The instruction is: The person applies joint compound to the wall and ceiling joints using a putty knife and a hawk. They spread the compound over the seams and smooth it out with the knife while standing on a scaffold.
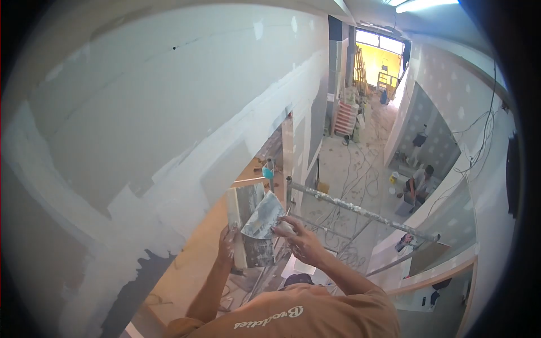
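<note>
My left hand [226,243] is closed on the left edge of a flat board [245,201] smeared with grey and white compound. A wide metal blade [264,218], also coated in compound, lies at a slant over the board's face. My right hand [297,239] pinches the blade at its right corner. Both hands are in front of my chest. The blade covers the middle of the board.
Left is a wall [186,112] with white compound bands. A scaffold rail [360,208] crosses on the right. Cables [352,169] run over the floor below. Another person [420,183] is low down beyond the rail. Ladders [360,67] stand far back.
</note>
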`<control>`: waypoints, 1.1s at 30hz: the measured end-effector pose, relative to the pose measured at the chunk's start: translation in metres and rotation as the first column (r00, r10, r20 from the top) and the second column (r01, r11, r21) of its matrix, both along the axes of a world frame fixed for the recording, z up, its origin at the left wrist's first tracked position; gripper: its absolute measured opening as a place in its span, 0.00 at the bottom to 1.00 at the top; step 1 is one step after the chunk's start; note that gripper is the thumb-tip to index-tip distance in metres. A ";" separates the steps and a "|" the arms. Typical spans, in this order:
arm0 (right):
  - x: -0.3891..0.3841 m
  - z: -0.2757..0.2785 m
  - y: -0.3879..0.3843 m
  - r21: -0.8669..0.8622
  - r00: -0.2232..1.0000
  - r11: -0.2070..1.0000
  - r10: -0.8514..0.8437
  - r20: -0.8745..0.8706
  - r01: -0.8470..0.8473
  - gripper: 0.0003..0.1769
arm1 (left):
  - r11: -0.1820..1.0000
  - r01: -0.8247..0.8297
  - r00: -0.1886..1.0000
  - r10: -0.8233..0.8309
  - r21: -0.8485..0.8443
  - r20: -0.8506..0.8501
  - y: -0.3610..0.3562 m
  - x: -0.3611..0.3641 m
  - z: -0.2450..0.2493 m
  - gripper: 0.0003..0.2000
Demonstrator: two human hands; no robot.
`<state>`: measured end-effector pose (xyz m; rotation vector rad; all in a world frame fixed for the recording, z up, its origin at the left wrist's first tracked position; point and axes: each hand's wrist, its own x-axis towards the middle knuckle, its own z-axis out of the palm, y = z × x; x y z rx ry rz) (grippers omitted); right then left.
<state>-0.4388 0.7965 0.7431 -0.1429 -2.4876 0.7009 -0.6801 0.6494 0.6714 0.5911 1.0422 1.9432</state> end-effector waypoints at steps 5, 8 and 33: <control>0.001 -0.060 0.046 -0.137 0.949 0.965 -0.246 -0.198 0.222 0.32 | 0.996 -0.089 0.995 0.088 0.008 0.035 -0.004 -0.001 0.009 0.12; 0.011 -0.150 0.099 -0.716 0.901 0.561 -0.359 0.243 0.416 0.30 | 0.991 -0.126 0.990 0.122 0.053 0.075 -0.006 -0.009 0.015 0.11; 0.023 0.054 0.185 -0.647 0.912 0.760 -0.220 -0.348 -0.064 0.85 | 0.980 -0.149 0.964 0.174 -0.132 0.201 0.110 -0.025 0.020 0.13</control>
